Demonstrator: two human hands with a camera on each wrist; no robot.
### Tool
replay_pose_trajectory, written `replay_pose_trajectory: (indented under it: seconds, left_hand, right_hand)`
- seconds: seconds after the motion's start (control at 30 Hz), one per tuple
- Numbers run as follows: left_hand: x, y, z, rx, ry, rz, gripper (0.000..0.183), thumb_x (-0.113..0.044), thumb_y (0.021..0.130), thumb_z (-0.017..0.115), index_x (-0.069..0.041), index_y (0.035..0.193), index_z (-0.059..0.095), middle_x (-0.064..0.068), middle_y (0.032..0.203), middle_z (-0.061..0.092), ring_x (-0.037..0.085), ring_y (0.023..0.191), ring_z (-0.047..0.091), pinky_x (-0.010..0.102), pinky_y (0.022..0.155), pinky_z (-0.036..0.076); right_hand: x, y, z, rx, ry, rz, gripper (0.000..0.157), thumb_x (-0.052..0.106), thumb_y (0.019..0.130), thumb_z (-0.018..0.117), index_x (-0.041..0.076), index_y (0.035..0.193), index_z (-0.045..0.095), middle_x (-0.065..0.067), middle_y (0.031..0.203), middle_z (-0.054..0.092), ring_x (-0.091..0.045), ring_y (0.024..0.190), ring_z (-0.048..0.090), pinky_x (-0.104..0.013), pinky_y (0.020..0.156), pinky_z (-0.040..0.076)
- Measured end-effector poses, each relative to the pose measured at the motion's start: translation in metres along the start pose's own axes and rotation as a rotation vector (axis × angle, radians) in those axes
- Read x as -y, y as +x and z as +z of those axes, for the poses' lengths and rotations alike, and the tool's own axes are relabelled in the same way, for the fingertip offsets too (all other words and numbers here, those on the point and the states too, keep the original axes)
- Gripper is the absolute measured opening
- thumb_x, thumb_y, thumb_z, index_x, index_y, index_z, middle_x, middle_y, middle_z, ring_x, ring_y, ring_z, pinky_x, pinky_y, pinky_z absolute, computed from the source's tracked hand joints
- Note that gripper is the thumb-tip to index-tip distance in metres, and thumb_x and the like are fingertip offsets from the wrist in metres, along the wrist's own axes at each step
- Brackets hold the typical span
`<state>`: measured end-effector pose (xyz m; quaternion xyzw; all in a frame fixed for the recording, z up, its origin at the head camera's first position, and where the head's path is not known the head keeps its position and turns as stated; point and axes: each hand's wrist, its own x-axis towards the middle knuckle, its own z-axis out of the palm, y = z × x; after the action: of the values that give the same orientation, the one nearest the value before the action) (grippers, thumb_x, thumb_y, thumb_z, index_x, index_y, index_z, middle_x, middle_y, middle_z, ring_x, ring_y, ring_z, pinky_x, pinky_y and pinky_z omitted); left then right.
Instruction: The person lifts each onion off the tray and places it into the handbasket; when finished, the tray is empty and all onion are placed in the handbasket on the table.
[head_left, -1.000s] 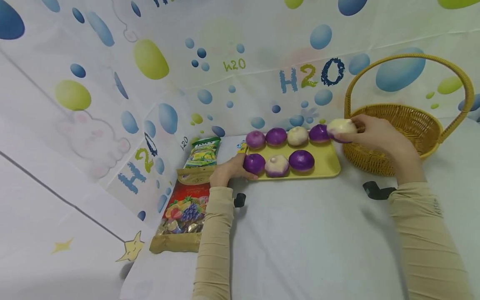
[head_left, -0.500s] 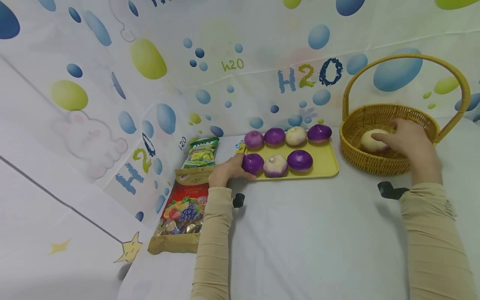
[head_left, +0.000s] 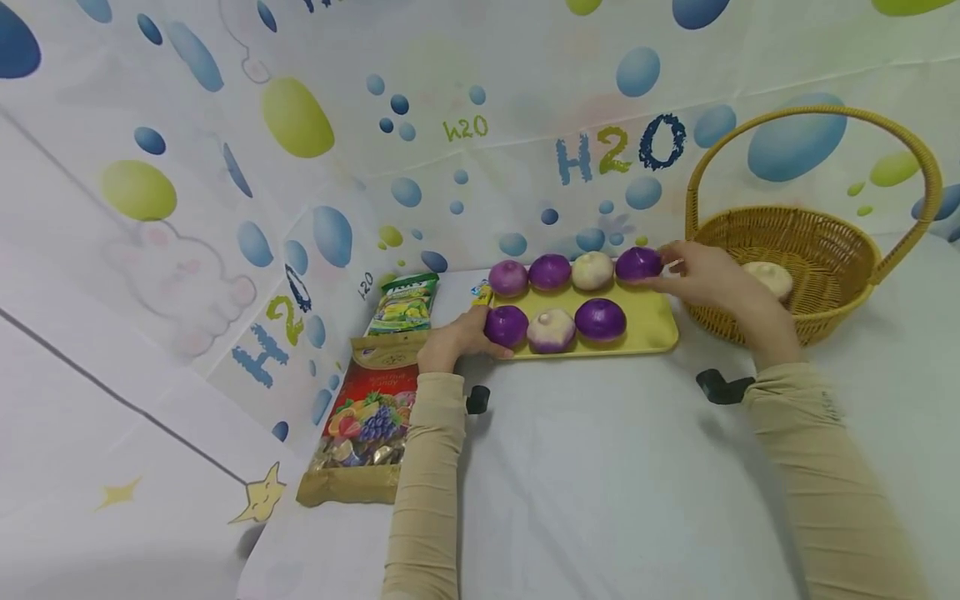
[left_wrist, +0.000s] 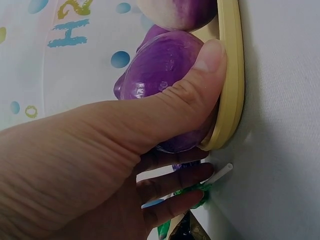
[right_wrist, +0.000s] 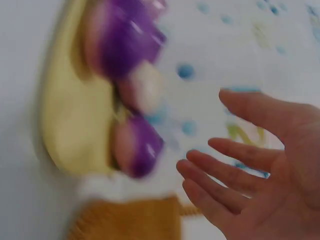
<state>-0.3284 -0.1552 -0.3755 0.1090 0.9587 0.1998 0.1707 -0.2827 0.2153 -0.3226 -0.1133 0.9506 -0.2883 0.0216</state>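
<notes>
A yellow tray (head_left: pixel 651 321) carries two rows of purple-and-white turnips, some purple side up, some white. My left hand (head_left: pixel 459 340) holds the tray's left end, its thumb (left_wrist: pixel 202 75) along the front rim beside a purple turnip (left_wrist: pixel 160 65). Its other fingers lie past the tray's end, partly hidden. My right hand (head_left: pixel 712 271) is at the tray's back right corner with fingers spread, holding nothing, close to the last purple turnip (head_left: pixel 639 264); in the right wrist view that turnip is apart from the fingers. One white turnip (head_left: pixel 769 279) lies in the wicker basket (head_left: pixel 832 242).
The basket's tall arched handle (head_left: pixel 817 111) rises right of the tray. Left of my left forearm lie a red and gold candy bag (head_left: pixel 367 417) and a green snack packet (head_left: pixel 407 304). A patterned cloth backdrop stands behind the table.
My right hand has carried a white turnip from beside the tray into the basket, let go of it, and moved back left to the tray. My left hand has stayed in place.
</notes>
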Motion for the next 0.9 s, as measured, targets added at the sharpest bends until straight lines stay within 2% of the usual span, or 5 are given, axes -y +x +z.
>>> replay_pose_trajectory:
  seconds: [0.2, 0.4, 0.7, 0.9]
  left_hand:
    - [-0.001, 0.002, 0.000, -0.004, 0.000, 0.003, 0.089, -0.042, 0.070, 0.082, -0.005, 0.137, 0.035, 0.013, 0.136, 0.045, 0.026, 0.125, 0.043, 0.041, 0.107, 0.033]
    - [-0.006, 0.000, -0.004, -0.007, -0.008, 0.027, 0.086, -0.039, 0.071, 0.083, -0.004, 0.135, 0.037, 0.014, 0.133, 0.048, 0.027, 0.122, 0.046, 0.041, 0.105, 0.035]
    - [-0.004, 0.002, -0.003, -0.007, -0.001, 0.021, 0.087, -0.039, 0.070, 0.083, -0.003, 0.135, 0.037, 0.014, 0.133, 0.047, 0.027, 0.122, 0.045, 0.041, 0.106, 0.034]
    - [0.002, 0.002, -0.001, -0.010, 0.008, 0.008, 0.088, -0.042, 0.069, 0.083, -0.004, 0.135, 0.037, 0.014, 0.133, 0.047, 0.027, 0.122, 0.045, 0.041, 0.106, 0.034]
  right_hand:
    - [0.009, 0.018, 0.044, 0.134, -0.007, -0.098, 0.075, 0.045, 0.087, 0.064, -0.004, 0.137, 0.039, -0.027, 0.137, 0.043, -0.043, 0.124, 0.041, -0.057, 0.101, 0.034]
    - [0.011, 0.022, 0.064, 0.156, -0.016, -0.139, 0.076, 0.040, 0.084, 0.069, -0.005, 0.138, 0.039, -0.027, 0.136, 0.044, -0.042, 0.124, 0.042, -0.055, 0.102, 0.034]
    - [0.015, 0.022, 0.064, 0.100, 0.017, -0.139, 0.075, 0.041, 0.080, 0.073, -0.003, 0.135, 0.044, -0.023, 0.129, 0.052, -0.038, 0.117, 0.049, -0.053, 0.099, 0.039]
    - [0.012, 0.021, 0.045, 0.038, 0.027, -0.070, 0.086, 0.049, 0.079, 0.072, -0.001, 0.140, 0.037, -0.024, 0.136, 0.046, -0.041, 0.123, 0.043, -0.058, 0.099, 0.036]
